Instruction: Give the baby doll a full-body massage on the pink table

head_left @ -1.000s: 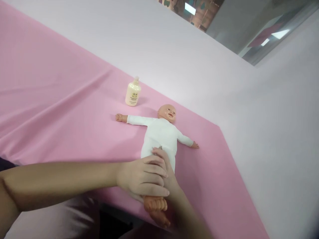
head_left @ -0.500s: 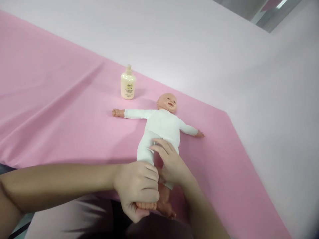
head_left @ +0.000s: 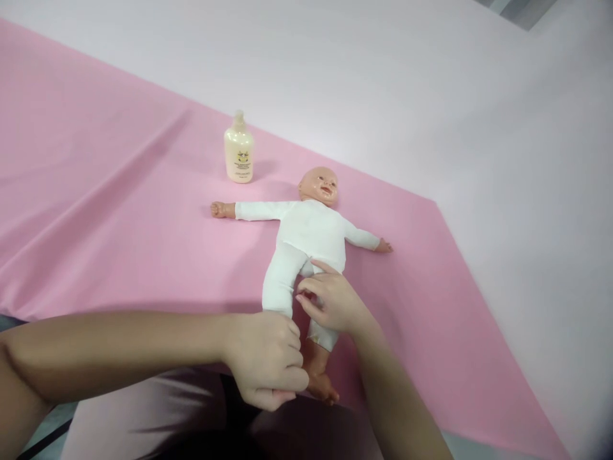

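A baby doll (head_left: 313,233) in a white cloth body lies on its back, arms spread and feet towards me. My left hand (head_left: 265,361) is wrapped around its lower leg or foot on the left side, and the toes there are hidden by my fingers. Over the thigh of the doll's other leg is my right hand (head_left: 330,297), its fingers loosely bent and apart, with nothing held in them. Whether these fingertips touch the cloth I cannot tell. The bare foot (head_left: 322,383) of that leg shows below.
A cream-coloured pump bottle (head_left: 239,153) stands upright beyond the doll's outstretched arm. Beneath everything is a pink cloth (head_left: 119,211), creased on the left, over a white surface (head_left: 383,83). My own lap is at the bottom edge.
My right hand has drawn back a little from between the doll's legs, showing more of the leg on the right. The toes under my left hand have gone out of sight.
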The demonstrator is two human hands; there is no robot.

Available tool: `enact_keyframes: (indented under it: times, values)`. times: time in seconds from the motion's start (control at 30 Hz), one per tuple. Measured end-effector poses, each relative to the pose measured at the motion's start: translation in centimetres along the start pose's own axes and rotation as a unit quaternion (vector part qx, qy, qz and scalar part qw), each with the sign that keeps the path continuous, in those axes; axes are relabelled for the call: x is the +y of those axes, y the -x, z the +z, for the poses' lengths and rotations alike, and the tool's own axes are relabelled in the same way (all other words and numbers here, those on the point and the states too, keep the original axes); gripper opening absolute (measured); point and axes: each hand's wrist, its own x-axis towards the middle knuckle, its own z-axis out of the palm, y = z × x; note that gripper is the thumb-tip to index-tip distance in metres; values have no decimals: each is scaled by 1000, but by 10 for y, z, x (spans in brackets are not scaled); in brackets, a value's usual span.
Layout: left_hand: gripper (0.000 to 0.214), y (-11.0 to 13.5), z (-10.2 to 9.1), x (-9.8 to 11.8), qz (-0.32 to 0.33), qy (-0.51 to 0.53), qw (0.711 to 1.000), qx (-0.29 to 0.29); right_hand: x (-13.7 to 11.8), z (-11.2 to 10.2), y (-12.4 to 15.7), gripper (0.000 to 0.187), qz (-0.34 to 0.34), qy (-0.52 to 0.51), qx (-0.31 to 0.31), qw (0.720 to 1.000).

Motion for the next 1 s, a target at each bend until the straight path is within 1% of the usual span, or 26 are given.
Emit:
enact_keyframes:
  times: [0.1, 0.27, 0.33, 0.4, 0.5, 0.63, 0.73, 0.8, 0.87, 0.9, 1.0]
  values:
    - [18, 2, 3, -1, 5, -1, 1000, -17, -2, 1, 0, 19, -9, -6, 2, 1000]
    - [29, 2, 4, -3, 11, 13, 1000, -12, -3, 3, 1, 27, -12, 0, 8, 1000]
    - [30, 1, 2, -3, 1, 16, 1000, -11, -3, 4, 1, 30, -12, 4, 12, 1000]
    - [31, 0, -3, -2, -22, 11, 1000, -11, -3, 5, 0, 31, -11, 10, 19, 1000]
    - [25, -4, -11, -1, -75, -2, 997, -7, -2, 8, -1, 33, 1, 17, 50, 999]
    - [16, -12, -16, -4, -93, 4, 996, 2, -3, 12, -3, 30, 35, 0, 116, 993]
    - [10, -16, -13, -9, -115, 33, 992, -31, -4, 15, -5, 30, 63, -43, 167, 983]
    - [27, -17, -11, -12, -128, 55, 988, -64, -4, 16, -6, 30, 78, -72, 188, 976]
    - [42, -16, -10, -13, -132, 75, 984, -95, -4, 16, -6, 30, 96, -93, 195, 972]
    - [43, -16, -10, -13, -132, 81, 982, -107, -3, 16, -6, 29, 105, -102, 195, 970]
    - [38, -17, -13, -12, -143, 81, 977, -134, -4, 15, -6, 26, 121, -137, 192, 964]
